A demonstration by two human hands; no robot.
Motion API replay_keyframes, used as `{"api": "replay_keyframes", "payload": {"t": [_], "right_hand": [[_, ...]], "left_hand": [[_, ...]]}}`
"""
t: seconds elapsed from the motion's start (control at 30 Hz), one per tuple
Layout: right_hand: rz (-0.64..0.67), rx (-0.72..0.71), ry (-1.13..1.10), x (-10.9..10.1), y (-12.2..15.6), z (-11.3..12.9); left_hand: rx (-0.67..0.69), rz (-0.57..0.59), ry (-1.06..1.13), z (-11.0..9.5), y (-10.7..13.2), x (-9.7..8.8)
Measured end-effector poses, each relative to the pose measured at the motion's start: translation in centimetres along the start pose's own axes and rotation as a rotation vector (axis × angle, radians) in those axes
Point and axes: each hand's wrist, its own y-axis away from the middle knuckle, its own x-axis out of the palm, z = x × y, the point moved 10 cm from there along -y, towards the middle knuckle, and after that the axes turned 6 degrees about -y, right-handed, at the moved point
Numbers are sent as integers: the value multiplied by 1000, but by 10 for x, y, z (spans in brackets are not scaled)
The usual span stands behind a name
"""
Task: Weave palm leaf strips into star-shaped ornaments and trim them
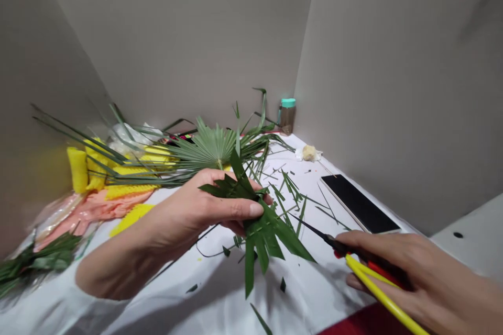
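My left hand (204,209) is closed on a folded piece of woven green palm leaf (259,225), thumb on top, holding it above the white table (220,298). Pointed leaf strips fan out below and to the right of the fingers. My right hand (424,277) grips scissors (353,259) with red and yellow handles. The dark blades point left toward the leaf's lower right edge, with their tips close to the strips.
A fan-shaped palm frond (208,149) and long leaf blades lie behind. Yellow corrugated pieces (98,167) and pink material (90,209) sit left. A phone (359,204) lies right, a teal-capped bottle (287,114) in the corner. Leaf scraps (291,188) litter the table; grey walls enclose it.
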Motion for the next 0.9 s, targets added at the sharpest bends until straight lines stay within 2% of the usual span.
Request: {"api": "replay_keyframes", "payload": {"t": [0.1,0.2,0.37,0.53,0.7,0.8,0.9], "right_hand": [[63,20,52,36,-23,-4],[63,8,94,67,-27,-11],[59,-9,81,91,-24,-15],[74,-28,29,95,-28,-10],[59,-15,12,90,-34,-5],[29,-24,-18,80,-41,-1],[-19,-40,-77,57,-54,3]], "left_hand": [[37,5,80,0,1,-1],[80,4,133,-2,5,0],[63,-6,157,1,12,3],[100,-75,122,-6,21,4],[85,-240,231,2,31,-9],[167,-242,267,-2,32,-11],[255,-209,259,-12,33,-7]]}}
